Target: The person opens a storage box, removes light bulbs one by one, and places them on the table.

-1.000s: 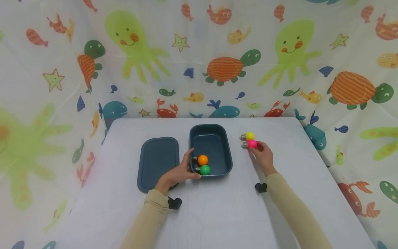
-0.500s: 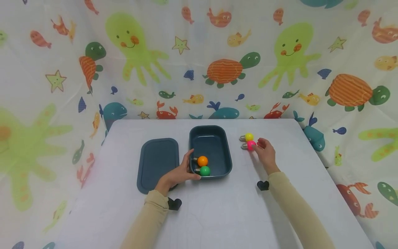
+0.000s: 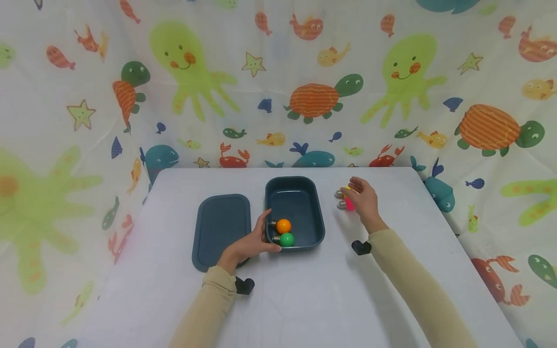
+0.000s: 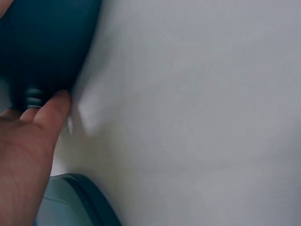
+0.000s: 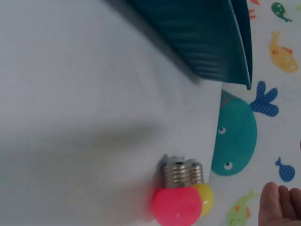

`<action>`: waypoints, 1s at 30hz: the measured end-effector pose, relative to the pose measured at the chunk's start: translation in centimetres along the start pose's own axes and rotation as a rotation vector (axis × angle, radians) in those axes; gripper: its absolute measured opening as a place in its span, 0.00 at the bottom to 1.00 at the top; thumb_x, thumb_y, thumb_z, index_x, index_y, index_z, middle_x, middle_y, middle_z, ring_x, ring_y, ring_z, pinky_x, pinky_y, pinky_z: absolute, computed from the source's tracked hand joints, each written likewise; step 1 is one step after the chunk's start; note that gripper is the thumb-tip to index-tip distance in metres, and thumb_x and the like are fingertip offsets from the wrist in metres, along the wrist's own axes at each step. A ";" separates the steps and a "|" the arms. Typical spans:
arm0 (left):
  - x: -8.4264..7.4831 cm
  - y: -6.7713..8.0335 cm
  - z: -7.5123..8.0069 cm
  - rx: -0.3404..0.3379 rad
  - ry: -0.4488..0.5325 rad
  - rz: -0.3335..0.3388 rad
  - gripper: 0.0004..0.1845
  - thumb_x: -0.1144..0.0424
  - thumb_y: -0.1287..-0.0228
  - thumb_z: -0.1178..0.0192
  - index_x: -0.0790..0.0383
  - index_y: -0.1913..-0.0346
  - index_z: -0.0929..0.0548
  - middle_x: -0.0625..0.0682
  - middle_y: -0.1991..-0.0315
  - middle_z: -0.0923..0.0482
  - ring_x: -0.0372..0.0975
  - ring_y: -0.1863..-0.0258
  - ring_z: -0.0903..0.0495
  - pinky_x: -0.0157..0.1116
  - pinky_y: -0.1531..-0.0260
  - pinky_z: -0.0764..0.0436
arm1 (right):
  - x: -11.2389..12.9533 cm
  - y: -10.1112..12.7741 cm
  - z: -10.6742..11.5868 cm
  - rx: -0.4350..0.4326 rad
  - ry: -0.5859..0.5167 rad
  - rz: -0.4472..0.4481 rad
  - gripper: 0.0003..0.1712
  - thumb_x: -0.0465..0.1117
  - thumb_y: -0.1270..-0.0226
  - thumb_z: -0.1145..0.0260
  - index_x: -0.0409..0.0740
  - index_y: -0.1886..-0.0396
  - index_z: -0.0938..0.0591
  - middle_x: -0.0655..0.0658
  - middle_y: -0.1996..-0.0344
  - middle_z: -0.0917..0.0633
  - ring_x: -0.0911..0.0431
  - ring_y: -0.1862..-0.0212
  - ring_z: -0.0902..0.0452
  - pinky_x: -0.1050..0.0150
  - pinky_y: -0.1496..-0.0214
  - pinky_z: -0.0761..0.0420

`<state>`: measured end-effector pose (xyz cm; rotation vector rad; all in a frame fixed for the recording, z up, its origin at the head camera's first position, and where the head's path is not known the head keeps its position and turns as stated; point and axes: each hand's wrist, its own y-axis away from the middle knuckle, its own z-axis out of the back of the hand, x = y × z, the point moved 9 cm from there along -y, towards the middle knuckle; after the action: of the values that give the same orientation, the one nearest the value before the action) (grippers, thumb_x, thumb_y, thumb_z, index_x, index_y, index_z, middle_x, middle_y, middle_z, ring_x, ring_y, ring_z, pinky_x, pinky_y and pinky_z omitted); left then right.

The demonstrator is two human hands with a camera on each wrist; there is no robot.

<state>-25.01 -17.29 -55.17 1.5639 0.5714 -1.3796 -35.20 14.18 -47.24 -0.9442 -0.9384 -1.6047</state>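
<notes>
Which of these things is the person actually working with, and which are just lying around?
In use:
left hand steadying the teal container
orange bulb and green bulb inside it
right hand over the pink bulb and yellow bulb

Lying about:
teal lid
white table
sea-creature curtain

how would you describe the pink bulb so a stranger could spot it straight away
Start at the open teal box in the middle of the white table. Just to its right, two small bulbs lie side by side under the right hand. The pink bulb is the nearer one; its neighbour is the yellow bulb.
</notes>
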 end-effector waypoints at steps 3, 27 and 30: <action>0.0 0.1 -0.1 -0.005 0.001 -0.008 0.61 0.60 0.45 0.27 0.29 0.25 0.64 0.53 0.21 0.74 0.50 0.24 0.54 0.53 0.28 0.54 | 1.0 0.5 -1.0 0.040 -0.006 0.017 0.38 0.49 0.35 0.31 0.46 0.29 0.34 0.43 0.32 0.29 0.50 0.32 0.34 0.56 0.33 0.30; 0.2 0.9 -1.6 -0.036 0.000 -0.001 0.61 0.60 0.45 0.26 0.29 0.25 0.65 0.53 0.21 0.74 0.50 0.24 0.54 0.53 0.28 0.54 | 3.4 2.9 -7.0 0.212 0.029 0.009 0.36 0.47 0.36 0.30 0.47 0.30 0.32 0.43 0.34 0.28 0.49 0.34 0.31 0.52 0.35 0.29; 0.3 1.0 -1.8 -0.039 0.000 0.007 0.62 0.60 0.46 0.26 0.28 0.25 0.65 0.52 0.21 0.74 0.49 0.24 0.54 0.52 0.28 0.54 | 3.5 3.3 -7.6 0.231 0.042 0.012 0.36 0.47 0.37 0.29 0.47 0.31 0.31 0.43 0.34 0.28 0.49 0.34 0.30 0.53 0.35 0.28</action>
<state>-23.22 -16.20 -55.22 1.5326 0.5894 -1.3559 -33.63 5.37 -46.58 -0.7520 -1.0612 -1.4634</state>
